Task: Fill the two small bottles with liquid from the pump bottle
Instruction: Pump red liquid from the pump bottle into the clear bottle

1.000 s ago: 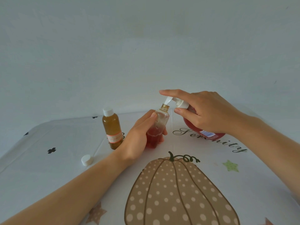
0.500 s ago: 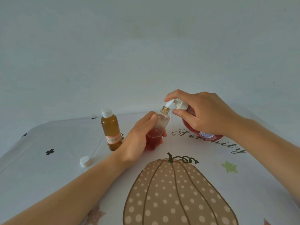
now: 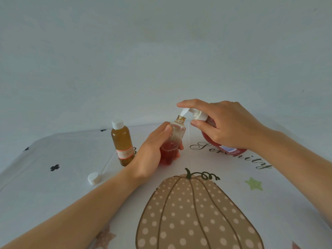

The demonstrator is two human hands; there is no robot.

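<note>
Gripping the open small bottle [image 3: 175, 137] around its lower half, the left hand [image 3: 150, 155] has its fingers curled round the far side and the thumb along the near side. The bottle leans a little to the right, its long axis running up toward the pump nozzle [image 3: 184, 112]. The gold-threaded mouth sits directly under the nozzle tip, touching it or nearly so; I cannot tell which. Red liquid fills roughly the lower third, so by my reckoning this bottle is partly filled and needs more strokes. The right hand [image 3: 230, 126] covers the pump bottle [image 3: 208, 139], with the forefinger [image 3: 190, 103] stretched flat over the pump head. The thumb [image 3: 199, 124] is tucked under the collar, and the other fingers are hidden behind the neck. The next press should go straight down, and the mouth must stay under the tip or liquid will run down the outside. The capped amber bottle [image 3: 122, 142] stands upright just left of the left hand, apart from the work. A loose white cap [image 3: 93, 177] lies further left on the bench [image 3: 53, 194], near the forearm. Nothing stands between nozzle and mouth.
</note>
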